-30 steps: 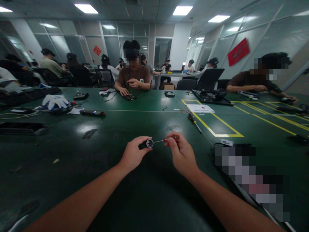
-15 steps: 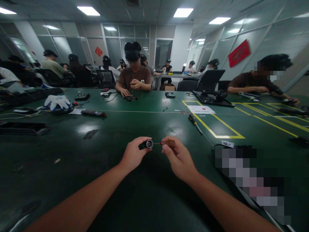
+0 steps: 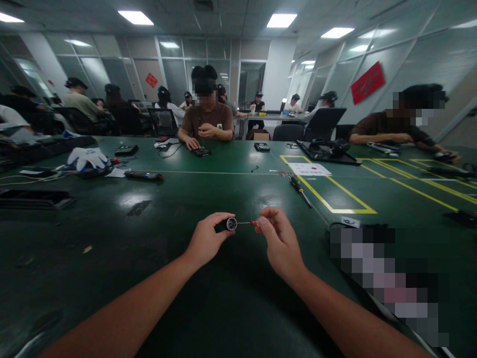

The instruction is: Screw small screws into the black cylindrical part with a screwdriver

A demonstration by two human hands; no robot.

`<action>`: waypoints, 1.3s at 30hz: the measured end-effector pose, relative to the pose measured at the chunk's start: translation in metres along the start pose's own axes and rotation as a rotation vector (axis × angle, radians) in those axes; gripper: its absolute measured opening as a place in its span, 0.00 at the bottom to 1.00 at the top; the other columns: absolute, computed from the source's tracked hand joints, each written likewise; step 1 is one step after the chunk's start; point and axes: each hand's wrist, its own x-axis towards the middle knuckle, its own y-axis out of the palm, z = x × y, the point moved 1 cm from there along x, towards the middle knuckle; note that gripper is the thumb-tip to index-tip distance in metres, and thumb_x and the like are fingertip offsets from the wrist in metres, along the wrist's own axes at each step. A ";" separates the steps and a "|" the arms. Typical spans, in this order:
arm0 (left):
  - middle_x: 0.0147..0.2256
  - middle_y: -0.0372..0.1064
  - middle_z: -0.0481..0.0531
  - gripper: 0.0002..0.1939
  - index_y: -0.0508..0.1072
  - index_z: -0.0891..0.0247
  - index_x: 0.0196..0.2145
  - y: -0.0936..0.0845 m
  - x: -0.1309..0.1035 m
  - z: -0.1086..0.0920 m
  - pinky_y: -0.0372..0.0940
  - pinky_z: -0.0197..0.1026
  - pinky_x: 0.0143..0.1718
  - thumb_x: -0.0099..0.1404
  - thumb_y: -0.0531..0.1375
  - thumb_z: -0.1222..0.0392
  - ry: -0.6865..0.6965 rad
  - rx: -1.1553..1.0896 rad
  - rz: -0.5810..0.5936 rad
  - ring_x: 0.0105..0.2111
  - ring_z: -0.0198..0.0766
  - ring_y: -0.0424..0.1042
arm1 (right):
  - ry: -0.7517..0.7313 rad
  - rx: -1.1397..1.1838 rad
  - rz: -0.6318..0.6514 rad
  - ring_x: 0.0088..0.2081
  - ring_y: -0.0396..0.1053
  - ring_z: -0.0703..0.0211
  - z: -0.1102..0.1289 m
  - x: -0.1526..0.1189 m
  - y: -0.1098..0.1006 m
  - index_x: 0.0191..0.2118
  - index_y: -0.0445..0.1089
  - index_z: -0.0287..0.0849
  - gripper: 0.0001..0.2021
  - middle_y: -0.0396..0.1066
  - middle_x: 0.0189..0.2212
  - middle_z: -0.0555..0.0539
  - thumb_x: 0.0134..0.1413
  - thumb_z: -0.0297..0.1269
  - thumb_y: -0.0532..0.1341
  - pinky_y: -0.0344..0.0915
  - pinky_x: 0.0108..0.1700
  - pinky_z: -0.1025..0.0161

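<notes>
The left hand (image 3: 204, 237) pinches a black cylinder (image 3: 228, 224), likely light, rigid, best held around its barrel. The right hand (image 3: 280, 241) grips a screwdriver (image 3: 253, 223) by its handle.

Bright ceiling panels (image 3: 282, 20) shine above glass partitions (image 3: 196, 47), a red wall hanging (image 3: 367, 82) and black office chairs (image 3: 325, 128)

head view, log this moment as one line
left-hand grip: black open-ended cylinder | right-hand grip: red-collared screwdriver, shaft at cylinder's open end | green table: black-and-yellow screwdriver
</notes>
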 end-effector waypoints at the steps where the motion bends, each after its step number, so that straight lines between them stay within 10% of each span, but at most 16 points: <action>1: 0.49 0.79 0.52 0.20 0.80 0.57 0.48 0.000 0.000 -0.001 0.67 0.50 0.58 0.58 0.69 0.71 0.003 0.000 0.001 0.51 0.45 0.76 | 0.008 0.029 -0.011 0.34 0.72 0.57 -0.001 0.000 0.000 0.44 0.68 0.47 0.08 0.73 0.32 0.51 0.66 0.45 0.61 0.68 0.37 0.60; 17: 0.49 0.79 0.53 0.20 0.80 0.59 0.47 -0.002 0.001 -0.004 0.66 0.52 0.59 0.57 0.69 0.70 -0.026 -0.026 -0.007 0.51 0.46 0.76 | 0.384 0.508 -0.077 0.29 0.69 0.60 -0.008 0.019 -0.002 0.36 0.73 0.43 0.16 0.71 0.28 0.51 0.56 0.53 0.68 0.68 0.33 0.61; 39: 0.49 0.78 0.54 0.19 0.80 0.59 0.48 -0.001 0.001 0.002 0.66 0.52 0.58 0.58 0.69 0.68 -0.028 -0.043 -0.021 0.51 0.46 0.76 | -0.100 -0.067 0.249 0.31 0.71 0.58 0.007 0.001 -0.004 0.48 0.72 0.47 0.11 0.71 0.29 0.51 0.69 0.45 0.59 0.66 0.36 0.61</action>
